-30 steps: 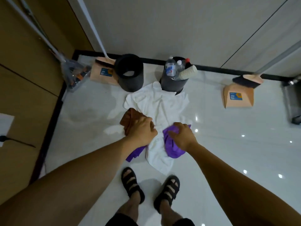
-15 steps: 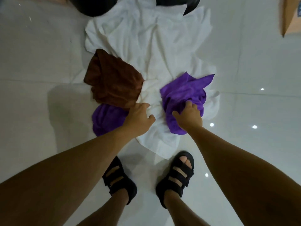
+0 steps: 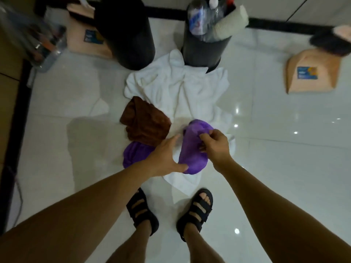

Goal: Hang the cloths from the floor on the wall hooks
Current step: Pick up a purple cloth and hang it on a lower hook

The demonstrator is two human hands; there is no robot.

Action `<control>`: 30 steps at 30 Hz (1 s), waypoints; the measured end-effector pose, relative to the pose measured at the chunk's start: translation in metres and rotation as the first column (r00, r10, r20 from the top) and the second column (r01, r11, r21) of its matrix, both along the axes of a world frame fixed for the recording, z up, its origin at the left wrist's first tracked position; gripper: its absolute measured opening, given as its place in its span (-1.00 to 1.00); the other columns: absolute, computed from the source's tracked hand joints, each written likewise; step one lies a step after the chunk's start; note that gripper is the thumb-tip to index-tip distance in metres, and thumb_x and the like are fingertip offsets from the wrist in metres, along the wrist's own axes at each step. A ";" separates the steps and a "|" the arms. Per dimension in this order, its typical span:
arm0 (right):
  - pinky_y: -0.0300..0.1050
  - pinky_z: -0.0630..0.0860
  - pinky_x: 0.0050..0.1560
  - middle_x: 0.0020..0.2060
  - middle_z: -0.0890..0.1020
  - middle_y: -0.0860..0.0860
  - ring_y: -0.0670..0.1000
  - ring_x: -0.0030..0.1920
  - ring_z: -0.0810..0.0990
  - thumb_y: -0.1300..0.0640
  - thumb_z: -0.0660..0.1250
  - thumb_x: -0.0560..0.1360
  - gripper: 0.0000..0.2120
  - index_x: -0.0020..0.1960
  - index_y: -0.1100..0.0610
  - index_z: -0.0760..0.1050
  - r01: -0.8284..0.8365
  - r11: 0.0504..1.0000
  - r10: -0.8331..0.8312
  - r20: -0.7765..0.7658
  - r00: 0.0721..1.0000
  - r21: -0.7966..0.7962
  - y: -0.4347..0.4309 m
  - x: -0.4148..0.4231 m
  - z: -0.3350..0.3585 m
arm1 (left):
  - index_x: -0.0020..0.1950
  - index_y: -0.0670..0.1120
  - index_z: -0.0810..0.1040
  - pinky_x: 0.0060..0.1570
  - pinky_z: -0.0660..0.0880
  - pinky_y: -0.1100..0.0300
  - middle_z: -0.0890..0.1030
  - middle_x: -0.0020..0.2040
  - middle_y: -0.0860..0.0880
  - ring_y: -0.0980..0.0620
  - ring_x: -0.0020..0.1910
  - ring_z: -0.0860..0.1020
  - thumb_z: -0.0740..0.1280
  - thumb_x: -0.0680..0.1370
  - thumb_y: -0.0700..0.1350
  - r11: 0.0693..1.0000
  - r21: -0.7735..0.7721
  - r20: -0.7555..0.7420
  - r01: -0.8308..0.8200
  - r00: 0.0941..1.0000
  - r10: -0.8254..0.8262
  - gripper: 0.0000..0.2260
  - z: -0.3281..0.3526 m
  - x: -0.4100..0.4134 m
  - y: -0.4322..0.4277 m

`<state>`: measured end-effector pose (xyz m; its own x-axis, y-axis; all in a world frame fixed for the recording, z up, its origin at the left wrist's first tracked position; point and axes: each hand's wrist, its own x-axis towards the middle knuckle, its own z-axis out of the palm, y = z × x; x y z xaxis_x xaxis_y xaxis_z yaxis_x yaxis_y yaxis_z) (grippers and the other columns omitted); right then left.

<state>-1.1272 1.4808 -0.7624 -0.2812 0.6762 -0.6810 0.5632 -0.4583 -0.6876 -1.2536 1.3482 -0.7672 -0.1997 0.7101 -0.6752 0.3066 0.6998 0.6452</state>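
A large white towel lies spread on the glossy floor. On its left edge sits a crumpled brown cloth, with a purple cloth just below it. A second purple cloth is bunched up and lifted a little off the towel. My right hand grips its upper part. My left hand is spread beside it, thumb under its lower end, fingers straight. No wall hooks are in view.
Two black bins stand behind the towel, the left bin and the right bin stuffed with plastic bottles. Dustpans lie at the left and right. My sandalled feet stand at the towel's near end. A wooden wall runs along the left.
My right hand has gathered the purple cloth into a bunch and raised it off the towel. My left hand left the brown cloth's edge and moved right to the purple bunch.
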 end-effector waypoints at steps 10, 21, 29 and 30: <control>-0.14 0.54 -0.23 -0.36 0.61 0.08 0.02 -0.33 0.58 0.17 0.40 0.49 -0.87 -0.17 0.22 0.53 -0.090 0.994 0.107 -0.407 0.907 0.062 0.012 -0.082 0.337 | 0.09 -0.22 0.54 -0.02 0.47 0.00 0.62 -0.05 -0.20 -0.16 -0.04 0.57 0.27 0.54 -0.22 0.943 0.245 -0.098 -0.224 0.962 0.253 -0.84 0.320 -0.069 0.035; 0.11 0.62 -0.09 -0.19 0.65 0.18 0.12 -0.27 0.64 0.46 0.29 0.42 -0.65 0.06 0.09 0.56 -0.474 0.601 0.729 -0.198 0.656 0.643 -0.026 -0.120 0.532 | -0.12 -0.10 0.56 -0.33 0.48 0.21 0.65 -0.33 -0.04 -0.01 -0.32 0.59 0.30 0.52 -0.18 0.493 0.361 0.351 -0.792 0.605 0.715 -0.94 0.560 -0.124 -0.029; 0.02 0.55 -0.22 -0.43 0.59 0.06 0.02 -0.38 0.57 0.26 0.40 0.40 -0.92 -0.26 0.18 0.55 -0.498 0.505 0.799 -0.164 0.578 0.705 -0.082 -0.169 0.634 | 0.35 0.25 0.28 -0.15 0.57 0.17 0.59 0.20 0.02 0.09 -0.01 0.63 0.54 0.29 -0.10 0.655 0.528 0.294 -0.541 0.840 0.456 -0.27 0.615 -0.091 -0.115; 0.02 0.55 -0.23 -0.47 0.58 0.02 -0.01 -0.42 0.56 0.26 0.42 0.38 -0.86 -0.33 0.13 0.53 -0.514 0.479 0.818 -0.150 0.555 0.711 -0.092 -0.173 0.641 | 0.32 0.23 0.35 -0.06 0.59 0.13 0.62 0.17 0.04 0.07 0.06 0.63 0.57 0.29 -0.09 0.684 0.543 0.219 -0.488 0.868 0.446 -0.31 0.619 -0.086 -0.124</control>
<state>-1.3003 1.3885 -0.1215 -0.9490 0.3102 0.0556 0.0985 0.4596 -0.8827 -1.3398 1.2244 -0.1487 -0.5821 0.7866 -0.2060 -0.0161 0.2421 0.9701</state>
